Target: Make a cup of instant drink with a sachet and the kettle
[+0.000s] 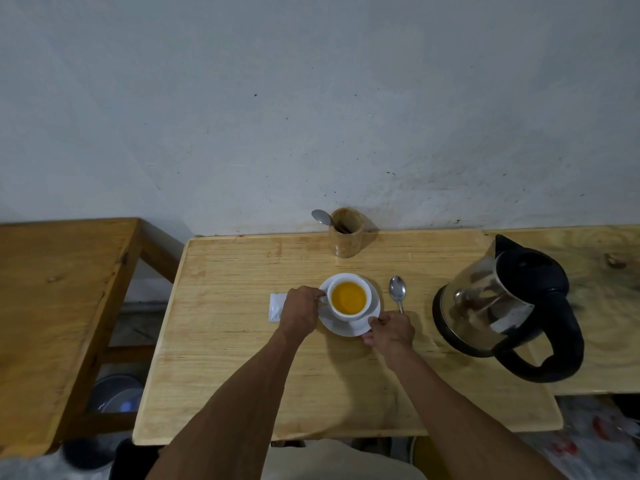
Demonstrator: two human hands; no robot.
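Note:
A white cup [349, 298] full of orange drink stands on a white saucer [346, 328] in the middle of the wooden table [242, 358]. My left hand [300, 310] grips the cup's handle on its left side. My right hand [391, 331] pinches the saucer's near right rim. A white sachet [276, 307] lies flat just left of my left hand, partly hidden by it. A metal spoon [397, 293] rests on the table right of the saucer. The glass kettle [498, 306] with its black handle stands at the right.
A wooden holder [346, 237] with a spoon [321, 217] in it stands at the table's back edge against the wall. A second wooden table [52, 306] is at the left, a third surface [606, 306] behind the kettle. Clutter lies on the floor below.

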